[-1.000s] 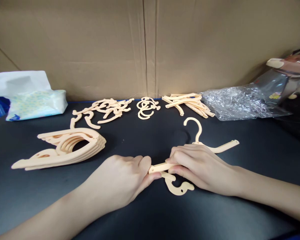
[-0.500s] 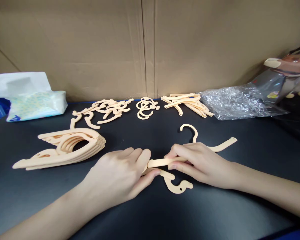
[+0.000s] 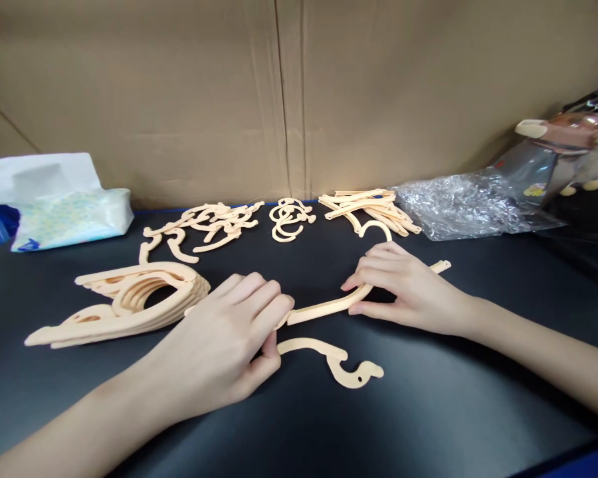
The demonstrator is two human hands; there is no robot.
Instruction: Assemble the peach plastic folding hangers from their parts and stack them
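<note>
A peach-coloured plastic hanger [image 3: 323, 308] stretches between my two hands, with a curved hook [image 3: 381, 228] rising behind my right fingers. My left hand [image 3: 234, 338] is closed round its left end, where another piece joins; that joint is mostly covered by the fingers. My right hand [image 3: 396, 282] pinches it near the base of the hook, and a straight arm end [image 3: 441, 266] sticks out beyond the knuckles. On the table just below lies a loose curved piece with a bird-head-like end [image 3: 353, 377], its left tip hidden by my left thumb.
Several folded hangers are stacked [image 3: 169, 312] at left on the black table [image 3: 359, 431]. Along the back lie piles of curved arms [image 3: 214, 219], hooks [image 3: 290, 219] and straight strips [image 3: 373, 206]. A tissue pack [image 3: 74, 212] and a clear plastic bag [image 3: 463, 202] flank them.
My right hand has moved up and away from me, tilting the hanger and its hook upward. My left hand has shifted slightly left, and more of the loose curved piece shows.
</note>
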